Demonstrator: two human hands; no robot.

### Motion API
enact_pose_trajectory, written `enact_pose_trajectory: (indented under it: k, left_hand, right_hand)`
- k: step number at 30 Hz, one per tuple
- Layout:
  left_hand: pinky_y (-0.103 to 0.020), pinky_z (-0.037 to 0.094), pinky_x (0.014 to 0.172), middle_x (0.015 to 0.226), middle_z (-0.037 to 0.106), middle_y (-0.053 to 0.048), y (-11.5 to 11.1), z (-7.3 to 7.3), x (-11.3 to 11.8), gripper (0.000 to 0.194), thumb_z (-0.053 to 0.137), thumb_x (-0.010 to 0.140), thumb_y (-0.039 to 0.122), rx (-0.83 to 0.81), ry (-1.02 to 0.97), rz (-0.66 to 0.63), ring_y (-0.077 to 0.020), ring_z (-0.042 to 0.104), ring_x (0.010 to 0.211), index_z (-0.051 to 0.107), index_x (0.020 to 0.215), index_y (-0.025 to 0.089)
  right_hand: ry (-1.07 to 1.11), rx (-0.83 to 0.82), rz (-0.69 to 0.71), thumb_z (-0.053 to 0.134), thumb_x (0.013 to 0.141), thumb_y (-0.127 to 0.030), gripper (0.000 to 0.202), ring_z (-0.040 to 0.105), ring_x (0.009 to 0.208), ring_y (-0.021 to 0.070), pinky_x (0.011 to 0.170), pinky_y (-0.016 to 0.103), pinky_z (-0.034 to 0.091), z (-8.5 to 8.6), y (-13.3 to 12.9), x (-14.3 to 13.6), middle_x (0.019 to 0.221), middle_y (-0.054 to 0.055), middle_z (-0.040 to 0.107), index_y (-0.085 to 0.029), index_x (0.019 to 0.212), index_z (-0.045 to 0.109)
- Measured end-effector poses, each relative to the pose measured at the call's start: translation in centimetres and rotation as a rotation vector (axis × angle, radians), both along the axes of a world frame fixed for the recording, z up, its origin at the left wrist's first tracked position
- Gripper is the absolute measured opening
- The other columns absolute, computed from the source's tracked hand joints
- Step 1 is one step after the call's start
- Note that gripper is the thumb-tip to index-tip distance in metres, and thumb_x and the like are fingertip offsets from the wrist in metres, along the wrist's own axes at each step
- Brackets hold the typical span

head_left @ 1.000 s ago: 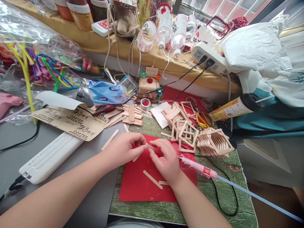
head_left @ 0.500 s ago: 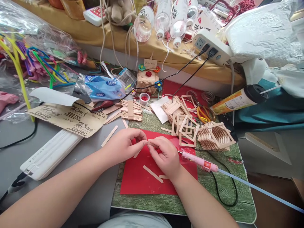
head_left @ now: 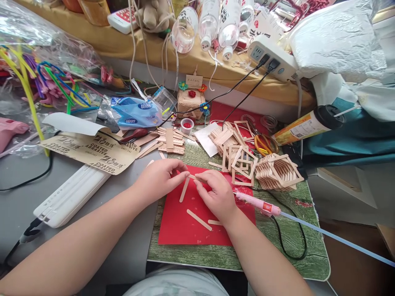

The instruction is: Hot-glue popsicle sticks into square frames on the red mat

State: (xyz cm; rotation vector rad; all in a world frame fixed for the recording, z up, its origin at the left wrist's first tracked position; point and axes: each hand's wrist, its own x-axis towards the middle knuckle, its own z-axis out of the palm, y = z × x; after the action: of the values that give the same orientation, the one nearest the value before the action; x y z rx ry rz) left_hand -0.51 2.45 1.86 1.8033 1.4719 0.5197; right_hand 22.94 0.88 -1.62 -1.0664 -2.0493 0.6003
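Over the red sheet (head_left: 175, 230), a popsicle stick (head_left: 191, 176) spans between my two hands. My left hand (head_left: 162, 177) pinches its left end with thumb and fingers. My right hand (head_left: 216, 196) is closed on its right end. A second popsicle stick (head_left: 184, 190) slants down from beside my left fingertips; I cannot tell whether the two are joined. Lower on the sheet lies a loose popsicle stick (head_left: 199, 220), with another stick (head_left: 215, 222) partly hidden by my right wrist. To the right of my right hand rests a pink glue gun (head_left: 256, 203) with a long glue stick in it.
Stick frames (head_left: 243, 164) and a stacked lattice (head_left: 277, 172) stand at the right, near pliers (head_left: 264, 144) and a drink cup (head_left: 305, 125). A pile of sticks (head_left: 179, 144), sandpaper (head_left: 89, 150) and a white power strip (head_left: 70, 195) lie left. Black cords cross the back.
My hands have drawn slightly apart, so the stick between them shows. The slanting stick beside my left hand is now in fuller view. The whole view has shifted a little.
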Motion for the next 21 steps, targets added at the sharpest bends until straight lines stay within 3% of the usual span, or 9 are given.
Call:
enact_pose_trajectory:
  k: [4, 10, 12, 21]
  left_hand:
    - [-0.031, 0.047, 0.074, 0.095, 0.077, -0.004, 0.6, -0.4, -1.0, 0.023, 0.059, 0.102, 0.039, 0.283, 0.161, -0.054, -0.0200, 0.068, 0.088, 0.076, 0.101, 0.022]
    - [-0.033, 0.047, 0.074, 0.091, 0.075, -0.006, 0.7, -1.8, -0.9, 0.026, 0.055, 0.107, 0.032, 0.492, 0.191, -0.579, -0.0193, 0.065, 0.084, 0.076, 0.096, 0.022]
    - [-0.034, 0.048, 0.076, 0.094, 0.076, -0.006, 0.5, -2.1, -0.7, 0.023, 0.056, 0.106, 0.028, 0.526, 0.210, -0.688, -0.0199, 0.064, 0.085, 0.077, 0.097, 0.023]
    - [-0.035, 0.049, 0.084, 0.106, 0.078, -0.007, -0.3, -2.2, -0.6, 0.027, 0.055, 0.104, 0.019, 0.507, 0.298, -0.694, -0.0207, 0.066, 0.093, 0.082, 0.106, 0.027]
  right_hand:
    - [-0.190, 0.004, -0.047, 0.063, 0.105, -0.022, 0.011, 0.067, 0.094, 0.0244, 0.089, 0.043, 0.052, -0.1, 0.3, 0.1, 0.097, 0.006, 0.076, -0.023, 0.106, 0.074]
    - [-0.353, 0.046, -0.099, 0.061, 0.107, -0.025, 0.015, 0.063, 0.095, 0.0242, 0.090, 0.042, 0.047, -0.4, 0.1, -0.2, 0.097, 0.007, 0.074, -0.022, 0.101, 0.075]
    - [-0.391, 0.036, -0.097, 0.061, 0.107, -0.024, 0.015, 0.063, 0.097, 0.0244, 0.090, 0.042, 0.046, -0.6, 0.0, -0.3, 0.099, 0.007, 0.074, -0.022, 0.101, 0.075]
    - [-0.435, 0.013, -0.077, 0.060, 0.108, -0.024, 0.018, 0.062, 0.102, 0.0246, 0.092, 0.042, 0.045, -1.2, 0.4, -0.3, 0.104, 0.007, 0.074, -0.023, 0.111, 0.077]
